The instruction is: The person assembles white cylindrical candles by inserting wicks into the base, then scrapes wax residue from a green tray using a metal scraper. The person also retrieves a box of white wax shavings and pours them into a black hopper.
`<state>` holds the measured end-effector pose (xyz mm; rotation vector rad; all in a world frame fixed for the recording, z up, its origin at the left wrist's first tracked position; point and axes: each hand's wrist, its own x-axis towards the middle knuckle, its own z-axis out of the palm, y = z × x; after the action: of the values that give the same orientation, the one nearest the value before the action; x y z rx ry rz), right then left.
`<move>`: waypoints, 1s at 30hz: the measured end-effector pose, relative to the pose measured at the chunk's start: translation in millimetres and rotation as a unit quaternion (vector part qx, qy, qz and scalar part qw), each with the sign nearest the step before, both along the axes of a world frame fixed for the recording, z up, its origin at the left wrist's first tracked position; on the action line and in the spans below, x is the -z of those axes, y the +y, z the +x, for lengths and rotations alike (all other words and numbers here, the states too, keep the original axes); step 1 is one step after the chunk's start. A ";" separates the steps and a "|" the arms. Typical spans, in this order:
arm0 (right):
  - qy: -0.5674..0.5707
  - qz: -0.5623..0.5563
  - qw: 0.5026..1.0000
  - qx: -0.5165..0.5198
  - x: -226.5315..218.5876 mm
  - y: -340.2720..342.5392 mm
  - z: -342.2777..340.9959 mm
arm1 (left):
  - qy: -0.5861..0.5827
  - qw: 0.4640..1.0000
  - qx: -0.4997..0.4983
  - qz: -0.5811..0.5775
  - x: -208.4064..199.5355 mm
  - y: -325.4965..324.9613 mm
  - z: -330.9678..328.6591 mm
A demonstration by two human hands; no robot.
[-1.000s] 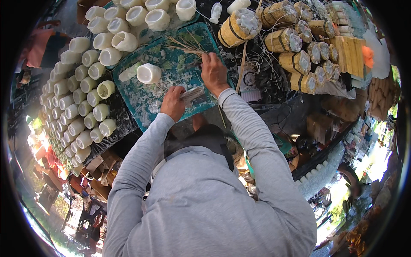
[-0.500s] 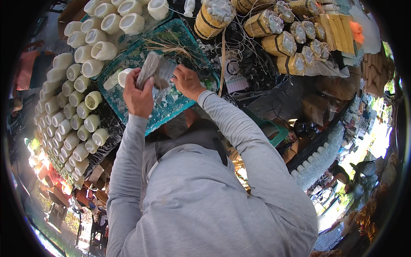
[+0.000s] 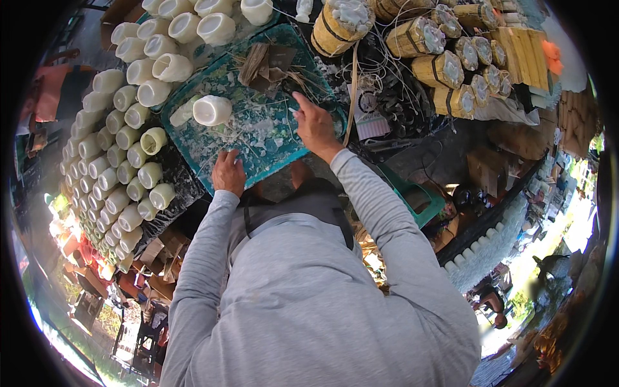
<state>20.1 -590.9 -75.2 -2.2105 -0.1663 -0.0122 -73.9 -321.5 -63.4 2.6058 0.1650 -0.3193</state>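
Note:
A shallow teal tray (image 3: 260,159), strewn with whitish flakes, lies before me. My left hand (image 3: 229,173) is at its near rim, fingers slightly bent and apart, holding nothing visible. Over the tray's right side, my right hand (image 3: 316,128) has its index finger stretched out and nothing visible in its grasp. Beyond that hand, a rough grey-brown wooden block (image 3: 253,64) rests at the far end beside a thin brown piece (image 3: 278,59) and dry straw-like strands. A white waxy cup-shaped piece (image 3: 212,111) sits on the left, touching or close to a pale long lump (image 3: 185,111).
Many whitish cup-shaped pieces (image 3: 153,93) stand in rows to the left. Yellow strapped bundles with pale ends (image 3: 416,37) lie at the far right among loose white cords. A green plastic object (image 3: 431,209), perhaps a stool, is by my right forearm.
The wooden block and thin piece left my hands and now lie at the tray's far end. My left hand came back to the near rim; the right is lower and empty.

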 end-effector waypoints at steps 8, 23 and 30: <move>0.208 0.111 0.972 -0.009 -12.5 12.0 -49.2 | -0.068 0.990 0.121 0.003 13.9 -38.6 18.5; 0.082 -0.006 0.997 -0.006 9.0 37.2 -50.1 | -0.051 0.993 0.101 -0.023 29.2 -44.7 58.5; 0.367 0.287 0.882 0.078 -3.4 26.1 -45.6 | -0.030 0.994 0.102 0.019 20.2 -49.7 71.6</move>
<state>-25.5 -564.9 -71.8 -1.4987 0.3941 0.6052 -2.2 -371.2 -83.6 2.6702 -0.1172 -0.3121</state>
